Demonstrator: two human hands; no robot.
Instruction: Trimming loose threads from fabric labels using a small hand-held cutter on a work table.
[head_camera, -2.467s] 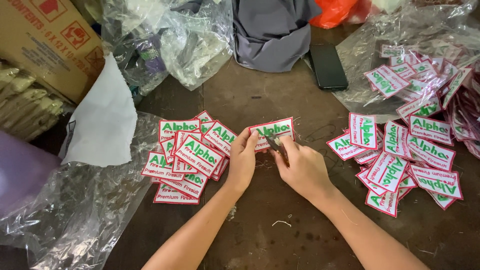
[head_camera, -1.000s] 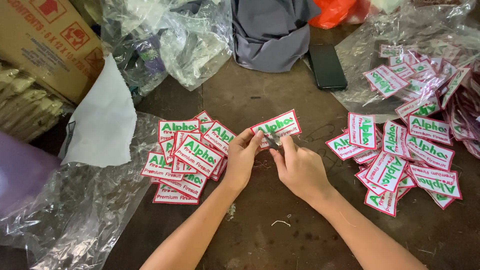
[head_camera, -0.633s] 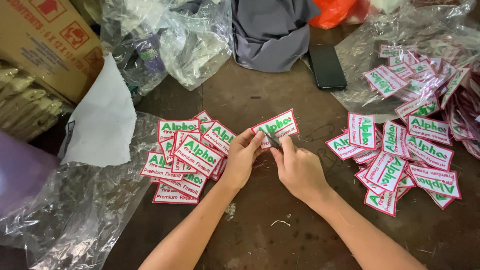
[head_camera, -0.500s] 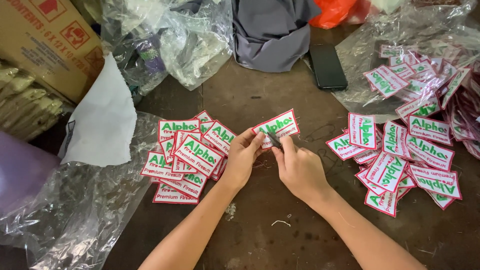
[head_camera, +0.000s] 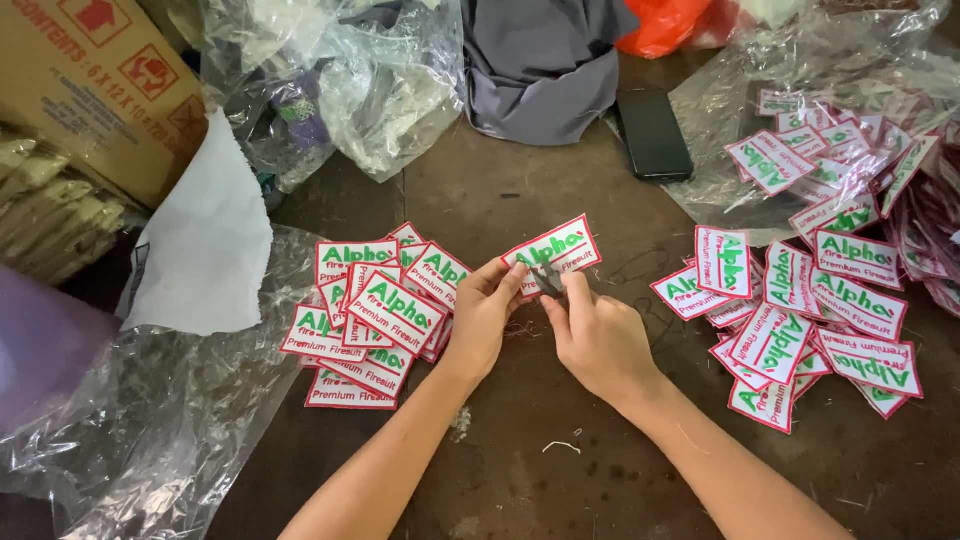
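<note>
At frame centre I have my left hand pinching the lower edge of one white patch, while my right hand presses a small dark tool against it, fingers closed. I judge this a trimming step; the next move needs a steady grip. A pile of patches lies left, another pile right, more spilling from a clear plastic bag at upper right.

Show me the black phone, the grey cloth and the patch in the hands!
Flat black phone (head_camera: 653, 133), head view, screen middle.
Crumpled grey cloth (head_camera: 540, 60), head view, central fold.
White red-edged embroidered patch (head_camera: 556, 249), head view, upper face.
</note>
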